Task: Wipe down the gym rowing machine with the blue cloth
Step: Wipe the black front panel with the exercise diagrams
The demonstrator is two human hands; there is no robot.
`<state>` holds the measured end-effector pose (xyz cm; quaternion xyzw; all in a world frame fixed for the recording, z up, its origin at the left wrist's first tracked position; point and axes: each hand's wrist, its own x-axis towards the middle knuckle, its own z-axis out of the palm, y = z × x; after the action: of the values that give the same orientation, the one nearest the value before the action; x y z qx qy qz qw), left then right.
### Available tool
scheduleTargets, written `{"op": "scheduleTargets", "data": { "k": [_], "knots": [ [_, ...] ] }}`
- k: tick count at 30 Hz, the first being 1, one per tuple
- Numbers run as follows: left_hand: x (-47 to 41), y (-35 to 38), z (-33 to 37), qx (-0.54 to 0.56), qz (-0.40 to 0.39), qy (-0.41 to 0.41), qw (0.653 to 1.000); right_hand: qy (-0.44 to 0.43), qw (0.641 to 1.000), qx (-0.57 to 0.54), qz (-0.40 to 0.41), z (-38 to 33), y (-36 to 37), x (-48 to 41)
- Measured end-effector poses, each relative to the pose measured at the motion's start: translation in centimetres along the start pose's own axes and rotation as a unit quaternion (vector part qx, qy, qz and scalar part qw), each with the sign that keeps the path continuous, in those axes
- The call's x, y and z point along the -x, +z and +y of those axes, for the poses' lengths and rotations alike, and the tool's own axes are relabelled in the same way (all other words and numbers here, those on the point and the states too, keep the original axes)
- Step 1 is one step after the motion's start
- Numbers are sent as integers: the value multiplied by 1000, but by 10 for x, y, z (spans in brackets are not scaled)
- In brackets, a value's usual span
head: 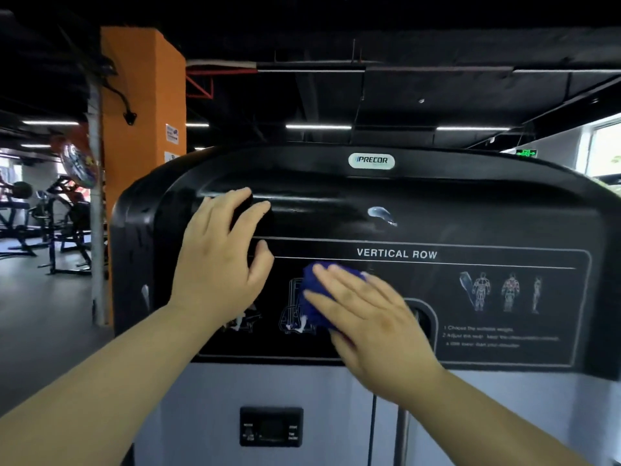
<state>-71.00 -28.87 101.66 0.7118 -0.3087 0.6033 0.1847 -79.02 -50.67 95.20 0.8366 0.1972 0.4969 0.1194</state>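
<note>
Right hand (369, 327) flat, fingers straight, presses blue cloth (314, 297) on machine panel (437, 216). Left hand (218, 260) spread, released, rests on panel.

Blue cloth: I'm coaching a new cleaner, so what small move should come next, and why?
Probably slide the cloth up and right to the whitish smear. The right hand presses it flat on the panel below the VERTICAL ROW label, the left hand rests higher up, and that smear shows unwiped.
</note>
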Motion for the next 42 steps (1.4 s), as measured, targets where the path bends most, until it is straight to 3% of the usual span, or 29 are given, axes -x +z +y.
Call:
{"op": "scheduleTargets", "data": {
  "k": [4,7,8,11,13,15,17,18,20,22,26,31,33,37,39,40,42],
  "knots": [
    [-24,3,12,15,-17,71,997,240,962,-46,123,18,-11,30],
    [-40,11,25,30,-10,69,997,322,932,-89,139,2,-10,9],
    [-42,14,28,31,-2,64,997,299,943,-88,116,-4,-10,0],
    [-39,26,28,1,31,76,997,119,993,-16,-2,-1,-14,-5],
    [-38,30,26,-1,41,84,996,102,995,-12,-6,22,-23,5],
    [-38,32,25,0,43,86,995,212,972,-62,82,38,-32,18],
    [-38,33,25,-6,47,82,995,363,909,-124,164,43,-41,13],
    [-38,33,25,-8,48,83,995,405,889,-138,163,40,-43,2],
    [-37,34,26,-5,49,84,995,378,911,-117,117,25,-44,-26],
    [-37,34,26,-3,51,82,995,282,948,-134,68,11,-43,-45],
    [-37,33,27,-7,51,85,995,172,975,-140,-14,26,-51,-36],
    [-37,36,26,-9,58,87,995,335,917,-169,137,48,-60,-31],
    [-37,36,26,-8,58,87,994,311,932,-150,113,30,-53,-49],
    [-36,35,25,-14,56,87,995,148,983,-108,-4,8,-35,-41],
    [-36,36,25,-11,60,88,994,92,993,-65,-20,25,-38,-18],
    [-36,36,26,-10,61,88,994,101,993,-58,-2,36,-41,-8],
    [-36,38,26,-9,64,89,994,214,970,-93,75,50,-49,-1]
  ]
}}
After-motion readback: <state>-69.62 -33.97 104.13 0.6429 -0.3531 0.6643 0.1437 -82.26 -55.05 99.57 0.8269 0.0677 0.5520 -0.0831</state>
